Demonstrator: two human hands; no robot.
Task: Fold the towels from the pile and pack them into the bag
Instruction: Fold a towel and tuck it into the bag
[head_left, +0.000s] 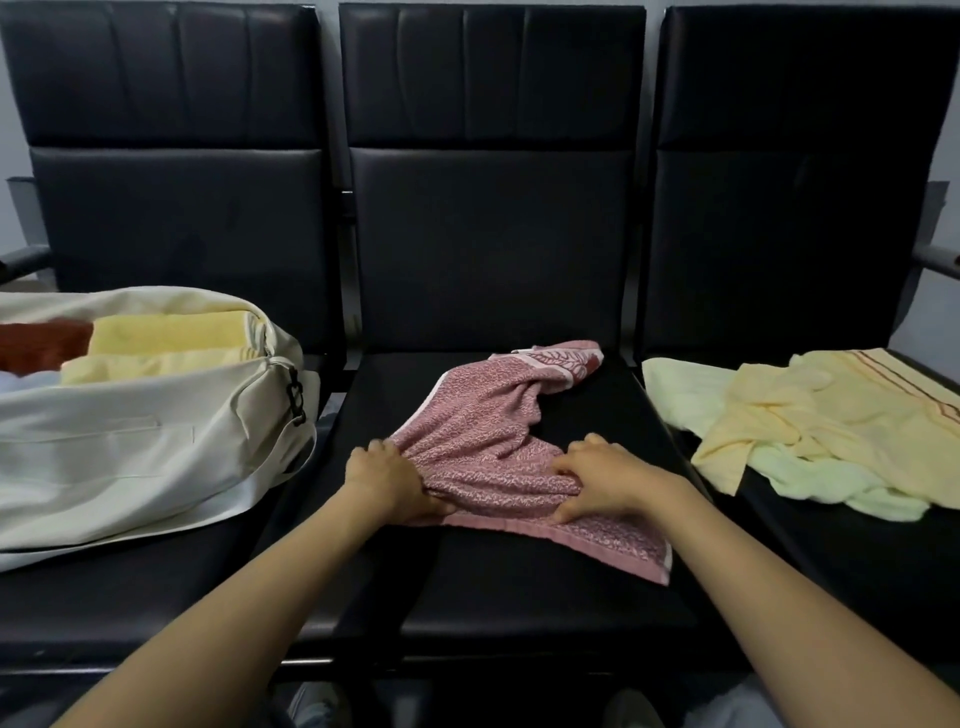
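A crumpled pink patterned towel (488, 431) lies on the middle black seat. My left hand (387, 480) grips its near left edge, fingers curled into the cloth. My right hand (602, 478) pinches a bunch of the same towel near its front middle. On the left seat an open cream bag (130, 447) holds folded yellow towels (166, 332) and a rust-red one (41, 343). A pile of loose towels sits on the right seat: a pale yellow towel (831, 415) over a light green one (810, 478).
Three black padded seats stand in a row with tall backrests (493, 208). Metal armrests show at the far left (21, 260) and far right (935, 260). The front part of the middle seat (519, 597) is bare.
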